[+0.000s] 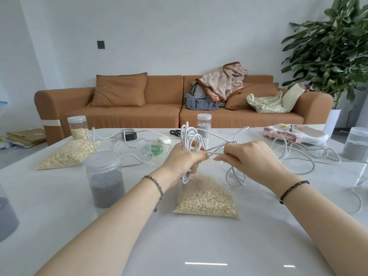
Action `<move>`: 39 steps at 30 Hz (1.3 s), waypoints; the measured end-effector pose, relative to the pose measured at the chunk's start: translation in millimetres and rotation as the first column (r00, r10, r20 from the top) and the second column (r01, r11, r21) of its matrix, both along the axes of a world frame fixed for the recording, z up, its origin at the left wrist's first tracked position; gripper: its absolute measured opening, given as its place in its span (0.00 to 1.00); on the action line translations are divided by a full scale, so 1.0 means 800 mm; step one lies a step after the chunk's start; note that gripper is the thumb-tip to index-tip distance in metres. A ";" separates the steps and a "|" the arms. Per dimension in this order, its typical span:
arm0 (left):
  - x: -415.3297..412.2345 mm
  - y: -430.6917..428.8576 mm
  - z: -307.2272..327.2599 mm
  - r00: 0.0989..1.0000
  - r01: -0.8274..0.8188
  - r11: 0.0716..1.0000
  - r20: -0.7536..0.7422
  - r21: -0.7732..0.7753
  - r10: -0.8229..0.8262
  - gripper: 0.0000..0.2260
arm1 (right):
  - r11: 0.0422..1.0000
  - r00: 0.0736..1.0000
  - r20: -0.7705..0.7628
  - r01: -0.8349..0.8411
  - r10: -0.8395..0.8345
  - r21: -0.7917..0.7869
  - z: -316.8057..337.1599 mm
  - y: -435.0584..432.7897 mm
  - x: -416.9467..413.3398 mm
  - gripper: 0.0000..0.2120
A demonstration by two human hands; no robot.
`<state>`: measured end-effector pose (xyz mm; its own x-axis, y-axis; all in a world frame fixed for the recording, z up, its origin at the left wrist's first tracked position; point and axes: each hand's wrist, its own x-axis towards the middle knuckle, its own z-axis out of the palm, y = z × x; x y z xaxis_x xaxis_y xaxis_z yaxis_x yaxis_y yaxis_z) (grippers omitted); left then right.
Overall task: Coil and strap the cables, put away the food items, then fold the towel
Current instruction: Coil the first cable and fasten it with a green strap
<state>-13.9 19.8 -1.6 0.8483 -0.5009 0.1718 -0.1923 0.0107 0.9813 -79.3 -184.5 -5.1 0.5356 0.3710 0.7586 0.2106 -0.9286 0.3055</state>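
Note:
My left hand grips a bundle of loops of a white cable above the middle of the white table. My right hand pinches the same cable's free run just right of the bundle. The rest of the cable trails in loose tangles toward the right. Below my hands lies a clear bag of oats. A second bag of oats lies at the left. A pink and white towel lies crumpled at the far right.
Jars with grey grain stand at left front, far middle and right edge; a jar of oats stands far left. A black charger, scissors, white case and green tape roll lie beyond. A sofa stands behind.

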 end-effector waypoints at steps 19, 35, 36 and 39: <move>0.007 -0.002 0.001 0.959 -0.044 0.930 -0.276 -0.366 -0.063 0.14 | 0.971 0.999 0.000 0.040 -0.041 0.236 0.001 -0.015 -0.005 0.20; -0.027 -0.004 0.004 0.867 0.226 0.946 -0.394 -0.235 -0.305 0.06 | 0.914 0.985 0.112 -0.165 0.132 0.372 0.005 0.026 -0.017 0.16; -0.028 -0.003 0.005 0.864 0.236 0.945 -0.396 -0.227 -0.311 0.07 | 0.915 0.987 0.109 -0.154 0.122 0.374 0.005 0.024 -0.017 0.16; -0.027 0.000 0.006 0.865 0.252 0.939 -0.380 -0.235 -0.327 0.08 | 0.916 0.993 0.096 -0.102 0.070 0.387 0.005 0.016 -0.015 0.15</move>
<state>-35.2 20.1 3.2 0.6822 -0.7294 -0.0510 0.2620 0.1787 0.9484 -91.0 -171.8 -0.9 0.4482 0.0789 0.8905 0.2854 -0.9566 -0.0589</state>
